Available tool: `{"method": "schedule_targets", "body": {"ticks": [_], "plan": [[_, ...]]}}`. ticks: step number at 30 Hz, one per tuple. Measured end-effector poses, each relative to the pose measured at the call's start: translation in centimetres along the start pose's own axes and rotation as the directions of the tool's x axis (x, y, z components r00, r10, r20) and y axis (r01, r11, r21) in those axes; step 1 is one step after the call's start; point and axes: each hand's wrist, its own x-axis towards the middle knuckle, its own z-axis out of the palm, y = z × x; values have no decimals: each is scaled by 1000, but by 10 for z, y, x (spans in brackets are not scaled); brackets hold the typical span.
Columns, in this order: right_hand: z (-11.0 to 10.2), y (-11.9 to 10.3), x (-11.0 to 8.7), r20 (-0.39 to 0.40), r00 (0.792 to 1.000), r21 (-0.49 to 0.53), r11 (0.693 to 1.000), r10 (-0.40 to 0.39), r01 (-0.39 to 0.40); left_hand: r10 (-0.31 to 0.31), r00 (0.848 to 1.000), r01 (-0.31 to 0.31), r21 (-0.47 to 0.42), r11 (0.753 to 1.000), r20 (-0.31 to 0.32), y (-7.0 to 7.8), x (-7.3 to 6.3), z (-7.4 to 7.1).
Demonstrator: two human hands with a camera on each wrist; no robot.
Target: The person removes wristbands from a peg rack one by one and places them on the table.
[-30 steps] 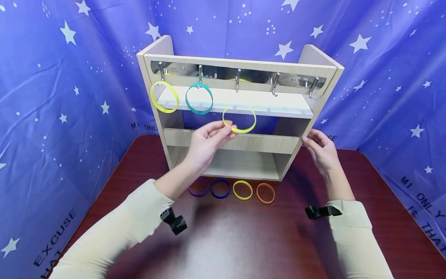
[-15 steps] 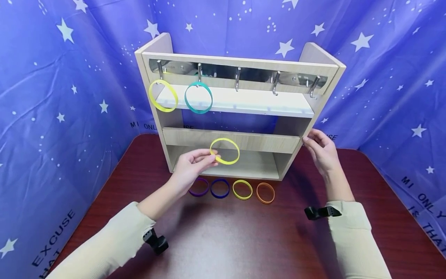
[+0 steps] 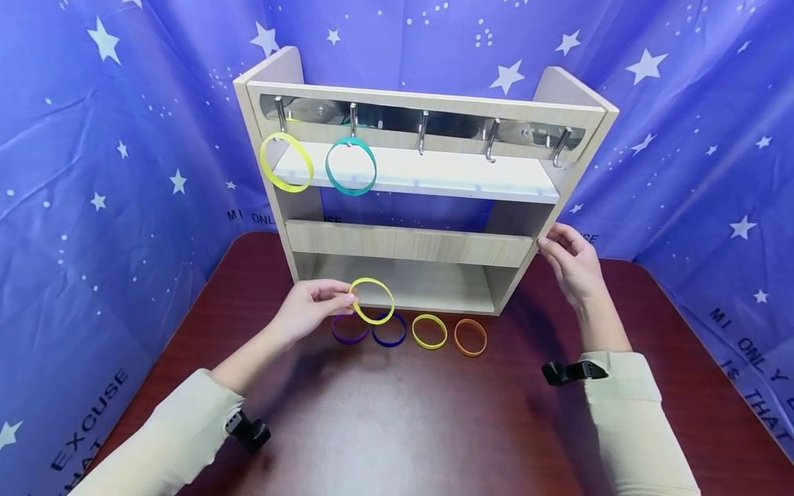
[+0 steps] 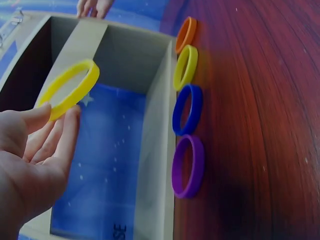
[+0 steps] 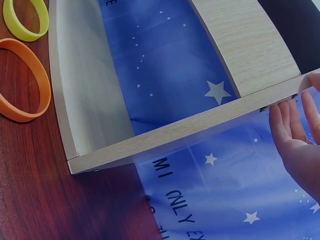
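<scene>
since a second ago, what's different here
The left hand, still pinching the yellow band, moved down and left, away from the hooks. The right hand stayed at the side of the rack; the two hanging bands and four bands on the table stayed put.

Left hand (image 3: pixel 310 307): lowered and drawn leftward, pinching yellow band (image 4: pixel 78 95) | yellow band: from the white shelf's (image 3: pixel 459 173) front edge, past the crossbar (image 3: pixel 409 243), to below it | head view: now overlaps blue band (image 4: pixel 196 112), earlier clear above
</scene>
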Motion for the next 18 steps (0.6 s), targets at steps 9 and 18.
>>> {"method": "schedule_targets", "body": {"ticks": [9, 18], "plan": [[3, 0, 3, 1, 1000, -6, 1000, 1, -1, -40, 999, 41, 12, 999, -27, -9, -8, -34], [1, 0, 2, -17, 1000, 12, 1000, 11, -10, -126, 992, 126, 54, 991, -4, -25, -19, -59]]}}
